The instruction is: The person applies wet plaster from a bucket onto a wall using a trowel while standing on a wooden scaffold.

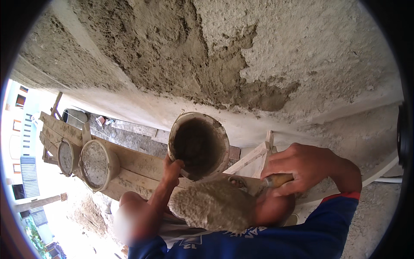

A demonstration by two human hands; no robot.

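My left hand grips the rim of a bucket, thumb over the edge, and tips its mouth toward me. Inside lies dark wet mortar. My right hand is closed round the wooden handle of a trowel. A large heap of grey mortar covers the trowel's blade, just below the bucket in the picture. Ahead of both hands rises a wall, with rough wet mortar spread over its left and middle part.
I am on a plank scaffold. Two more buckets stand on it at the left, a larger one and a smaller one. A wooden brace leans near the wall. Far below lie a dark container and rubble ground.
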